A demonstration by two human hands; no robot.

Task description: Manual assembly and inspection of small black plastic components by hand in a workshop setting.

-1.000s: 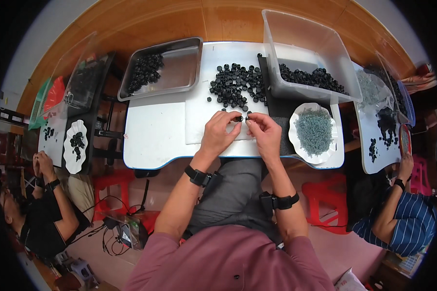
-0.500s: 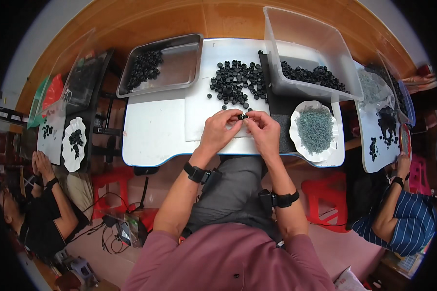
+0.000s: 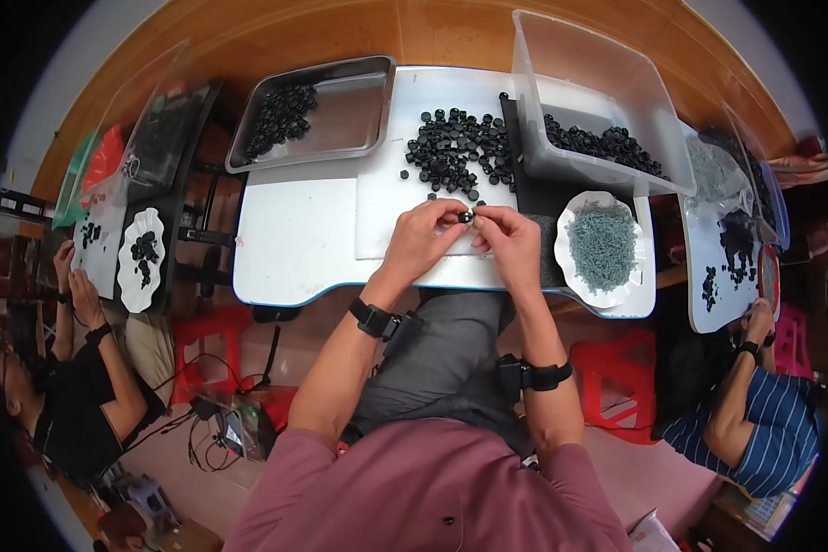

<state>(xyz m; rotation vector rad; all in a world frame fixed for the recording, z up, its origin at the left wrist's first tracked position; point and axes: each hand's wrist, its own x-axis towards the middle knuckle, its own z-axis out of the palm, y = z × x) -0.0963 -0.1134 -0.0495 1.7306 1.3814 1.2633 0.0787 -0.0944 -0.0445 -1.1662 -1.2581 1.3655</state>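
Note:
Between the fingertips of my left hand (image 3: 421,239) is a small round black cap (image 3: 465,217), held just above the white table (image 3: 294,248). My right hand (image 3: 511,241) pinches at the same cap from the other side; something pale and tiny shows at its top, too small to name. Beyond my hands lies a loose heap of similar black caps (image 3: 451,147) on a white sheet (image 3: 377,212). To the right of my right hand, a white scalloped plate (image 3: 566,267) holds a pile of thin grey-green screw-like pieces (image 3: 603,244).
A metal tray (image 3: 350,152) with black caps stands at the back left. At the back right a clear plastic bin (image 3: 607,64) holds more caps. People work at side tables, one on the left (image 3: 74,396) and one on the right (image 3: 754,423). Red stools (image 3: 612,377) stand below.
My view has shifted slightly. Both hands stay together at the small cap, with the fingers turned a little. The left co-worker's hands have moved apart, one reaching farther forward.

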